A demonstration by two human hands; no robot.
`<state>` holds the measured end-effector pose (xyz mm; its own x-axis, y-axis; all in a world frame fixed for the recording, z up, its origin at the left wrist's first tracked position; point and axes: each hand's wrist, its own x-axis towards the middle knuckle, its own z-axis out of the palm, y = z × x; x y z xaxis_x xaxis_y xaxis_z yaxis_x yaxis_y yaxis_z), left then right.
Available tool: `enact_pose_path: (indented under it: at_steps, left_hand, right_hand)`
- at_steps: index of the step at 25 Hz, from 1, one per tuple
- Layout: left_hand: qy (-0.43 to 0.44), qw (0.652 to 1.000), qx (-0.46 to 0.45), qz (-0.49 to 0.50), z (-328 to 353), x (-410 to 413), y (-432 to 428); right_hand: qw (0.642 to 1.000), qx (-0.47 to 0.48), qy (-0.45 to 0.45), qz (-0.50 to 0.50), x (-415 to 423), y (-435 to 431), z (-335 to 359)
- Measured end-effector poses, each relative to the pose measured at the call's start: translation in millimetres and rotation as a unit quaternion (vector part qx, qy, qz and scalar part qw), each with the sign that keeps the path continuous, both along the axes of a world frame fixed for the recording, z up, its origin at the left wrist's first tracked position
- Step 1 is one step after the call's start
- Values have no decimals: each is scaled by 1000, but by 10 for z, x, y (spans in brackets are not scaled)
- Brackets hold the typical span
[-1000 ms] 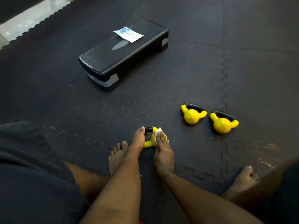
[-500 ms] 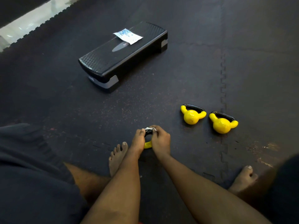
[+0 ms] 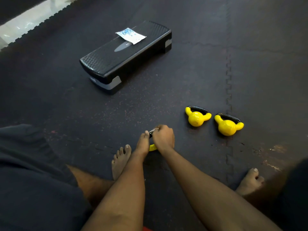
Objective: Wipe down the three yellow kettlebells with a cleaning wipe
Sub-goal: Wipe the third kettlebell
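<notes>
Person's crouching on the floor mat (image 3: 183, 72), 2 bare feet showing. 3 yellow kettlebells: the middle kettlebell (image 3: 196, 117) & right kettlebell (image 3: 227, 125) are sitting side by side, untouched. The 3rd kettlebell (image 3: 153, 147) is lying betw. both hands, mostly hidden. Left hand (image 3: 143, 145) is gripping its handle, fingers curled. Right hand (image 3: 164, 139) is curling over the handle, pinching 1 white wipe (image 3: 154, 130). 1 step platform (image 3: 116, 64) is sitting well apart w/ 1 wipe packet (image 3: 130, 35) on top.

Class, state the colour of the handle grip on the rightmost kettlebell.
Black handle grip; head view shows it.
</notes>
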<state>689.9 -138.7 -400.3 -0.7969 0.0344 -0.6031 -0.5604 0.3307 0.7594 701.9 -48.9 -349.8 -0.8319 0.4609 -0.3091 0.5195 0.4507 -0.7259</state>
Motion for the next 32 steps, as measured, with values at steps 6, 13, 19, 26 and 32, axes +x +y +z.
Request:
enact_pose_path:
  at_steps: [6,13,19,26,32]
  left_hand:
    - [2,1000,-9,11,10,17,0]
    - [3,1000,7,17,-103,-36,16]
    - [-1,1000,-4,23,-87,-58,28]
    - [-2,1000,-20,22,21,-35,38]
    - [3,999,-17,30,2,-53,40]
  right_hand:
    - [997,-38,-66,-26,-61,191,-39]
    - [997,64,-6,-32,34,-23,46]
    - [997,55,-36,-47,38,89,-52]
    - [993,86,77,-19,397,21,-327]
    - [986,66,153,-1,335,-101,-455]
